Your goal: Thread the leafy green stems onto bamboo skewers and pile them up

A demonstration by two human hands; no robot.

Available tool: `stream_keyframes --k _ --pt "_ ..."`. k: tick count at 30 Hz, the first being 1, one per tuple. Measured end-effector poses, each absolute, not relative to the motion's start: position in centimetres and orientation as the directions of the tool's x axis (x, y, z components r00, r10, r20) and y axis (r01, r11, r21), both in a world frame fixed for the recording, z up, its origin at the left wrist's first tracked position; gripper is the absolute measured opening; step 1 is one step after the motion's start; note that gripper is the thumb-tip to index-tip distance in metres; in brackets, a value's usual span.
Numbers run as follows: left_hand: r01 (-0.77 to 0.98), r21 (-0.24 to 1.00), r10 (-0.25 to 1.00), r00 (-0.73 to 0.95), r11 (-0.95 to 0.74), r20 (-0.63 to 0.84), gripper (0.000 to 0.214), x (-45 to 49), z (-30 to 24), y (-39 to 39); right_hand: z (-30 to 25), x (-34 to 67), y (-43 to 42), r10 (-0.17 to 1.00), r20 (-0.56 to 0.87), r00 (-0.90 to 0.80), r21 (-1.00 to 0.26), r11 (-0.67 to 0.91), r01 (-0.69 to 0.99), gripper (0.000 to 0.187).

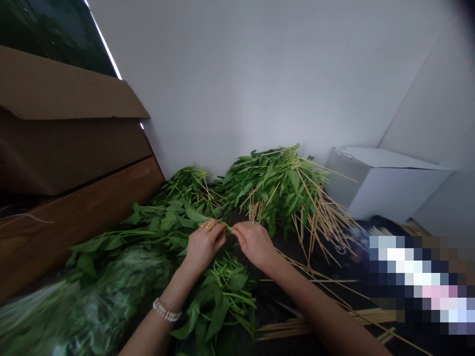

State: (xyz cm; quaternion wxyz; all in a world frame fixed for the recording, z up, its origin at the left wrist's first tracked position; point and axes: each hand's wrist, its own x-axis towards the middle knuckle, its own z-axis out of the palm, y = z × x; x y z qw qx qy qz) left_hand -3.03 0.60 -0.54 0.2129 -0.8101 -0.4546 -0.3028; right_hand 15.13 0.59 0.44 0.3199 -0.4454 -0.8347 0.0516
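My left hand (203,242), with a gold ring and a pearl bracelet at the wrist, is closed around a bunch of green leafy stems (163,222) that stretches out to the left. My right hand (254,242) meets it at the centre, its fingers pinched on the stem ends (229,228) of that same bunch. Under both hands lies a loose heap of leafy greens (222,291). Behind them sits a pile of greens threaded on thin bamboo skewers (282,185).
Loose bamboo skewers (326,227) fan out to the right, and more lie flat near my right forearm (289,329). A white box (386,185) stands at the back right. Brown cardboard boxes (67,133) are stacked at the left. A bagged bundle of greens (81,306) lies at the lower left.
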Motion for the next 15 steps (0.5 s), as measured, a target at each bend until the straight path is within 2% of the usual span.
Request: stream_keyframes --k 3,5,8,10,12,15 --pt "0.858 0.033 0.622 0.345 -0.513 0.703 0.013 -2.5 -0.3 0.4 0.5 14.9 0.5 0.760 0.500 -0.415 -0.388 0.626 0.677 0.020" --pt "0.825 0.205 0.662 0.247 -0.526 0.708 0.013 -2.7 0.1 0.5 0.5 14.9 0.5 0.755 0.522 -0.398 -0.453 0.640 0.621 0.019" --pt "0.717 0.509 0.693 -0.049 -0.477 0.719 0.013 -4.5 0.8 1.3 0.3 15.3 1.2 0.803 0.519 -0.291 -0.654 0.593 0.470 0.017" --pt "0.636 0.649 0.645 -0.295 -0.417 0.705 0.013 -6.2 1.1 2.0 0.0 15.8 1.9 0.875 0.447 -0.185 -0.820 0.484 0.305 0.016" --pt "0.589 0.717 0.617 -0.420 -0.373 0.666 0.015 -7.6 1.2 2.5 -0.3 16.2 2.7 0.935 0.330 -0.129 -0.932 0.344 0.110 0.017" --pt "0.617 0.698 0.604 -0.415 -0.363 0.681 0.018 -8.1 1.2 2.8 -0.5 16.5 3.4 0.970 0.175 -0.166 -0.982 0.159 -0.104 0.025"
